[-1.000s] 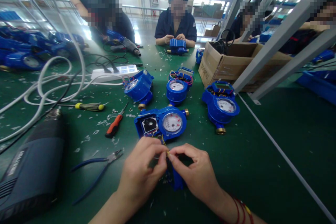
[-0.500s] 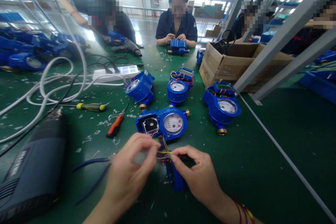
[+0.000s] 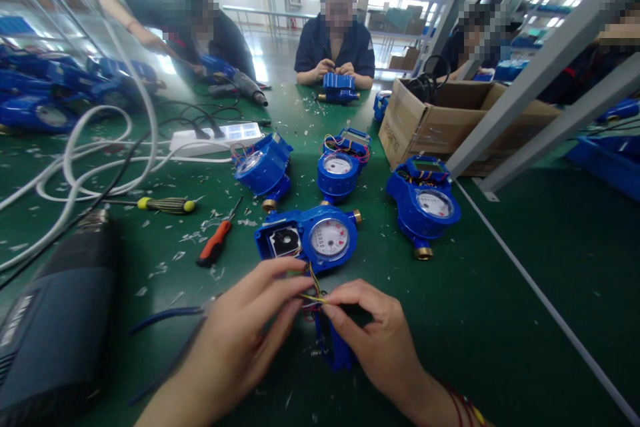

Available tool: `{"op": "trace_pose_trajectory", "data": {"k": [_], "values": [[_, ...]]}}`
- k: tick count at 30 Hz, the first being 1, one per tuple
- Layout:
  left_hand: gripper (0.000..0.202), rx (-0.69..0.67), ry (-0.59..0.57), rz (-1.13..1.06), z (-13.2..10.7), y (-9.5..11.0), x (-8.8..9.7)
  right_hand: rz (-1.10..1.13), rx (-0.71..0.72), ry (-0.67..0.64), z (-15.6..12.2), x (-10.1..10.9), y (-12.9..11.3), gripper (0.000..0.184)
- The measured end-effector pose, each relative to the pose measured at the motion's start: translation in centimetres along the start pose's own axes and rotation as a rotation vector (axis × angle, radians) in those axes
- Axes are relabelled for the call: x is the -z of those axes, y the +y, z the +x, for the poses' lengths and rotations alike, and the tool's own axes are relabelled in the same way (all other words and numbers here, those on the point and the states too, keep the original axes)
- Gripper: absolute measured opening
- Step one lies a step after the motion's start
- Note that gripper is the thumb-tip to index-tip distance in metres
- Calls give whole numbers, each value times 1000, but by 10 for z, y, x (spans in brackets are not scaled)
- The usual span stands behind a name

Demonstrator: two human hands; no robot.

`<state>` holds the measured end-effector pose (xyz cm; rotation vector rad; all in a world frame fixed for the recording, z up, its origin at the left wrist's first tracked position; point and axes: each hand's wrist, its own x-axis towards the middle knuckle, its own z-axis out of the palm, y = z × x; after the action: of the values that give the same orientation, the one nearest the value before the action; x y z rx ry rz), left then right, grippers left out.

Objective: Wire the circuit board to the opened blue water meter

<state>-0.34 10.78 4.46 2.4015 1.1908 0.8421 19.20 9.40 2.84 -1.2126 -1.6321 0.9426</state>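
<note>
A blue water meter [image 3: 313, 238] with a white dial lies open on the green table just beyond my hands. Thin yellow and red wires [image 3: 313, 289] run from it toward me. My left hand [image 3: 240, 340] pinches these wires with thumb and forefinger. My right hand [image 3: 373, 337] pinches the same wires from the other side, fingers closed. Under my hands stands a blue plastic part [image 3: 334, 347], partly hidden.
Three more blue meters [image 3: 423, 203] sit farther back. An orange screwdriver [image 3: 214, 243], a yellow-tipped screwdriver [image 3: 163, 204] and blue-handled pliers [image 3: 165, 317] lie left. A dark heat gun [image 3: 50, 327] fills the near left. A cardboard box [image 3: 440, 123] and co-workers are behind.
My left hand has shifted slightly left and back toward the wires, fingers regripping them. My right hand stays pinched at about the same spot.
</note>
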Motion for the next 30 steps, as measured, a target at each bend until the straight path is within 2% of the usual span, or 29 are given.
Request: {"op": "trace_pose_trajectory", "data": {"k": [3, 8, 10, 12, 15, 19, 23, 26, 30], "values": [[21, 4, -20, 9, 3, 0, -5, -16, -28, 2, 0, -1, 1, 9], [13, 61, -64, -122, 6, 4, -5, -86, -50, 37, 0, -4, 0, 7], [10, 103, -67, -141, 7, 6, -6, -163, 41, 104, 1, -6, 0, 7], [8, 149, -85, -158, 8, 7, -8, -258, 203, 171, 2, -8, -1, 8], [8, 211, -96, -188, 8, 10, -10, -405, 421, 200, 3, -9, -1, 9], [8, 226, -76, -212, 8, 12, -9, -551, 522, 175, 3, -8, 0, 15], [9, 142, -37, -204, 7, 12, -9, -602, 552, 146, 3, -7, 1, 18], [11, 88, 1, -185, 6, 11, -11, -602, 551, 171, 4, -8, -1, 16], [13, 57, 40, -163, 5, 11, -13, -497, 482, 212, 7, -10, -6, 11]]}}
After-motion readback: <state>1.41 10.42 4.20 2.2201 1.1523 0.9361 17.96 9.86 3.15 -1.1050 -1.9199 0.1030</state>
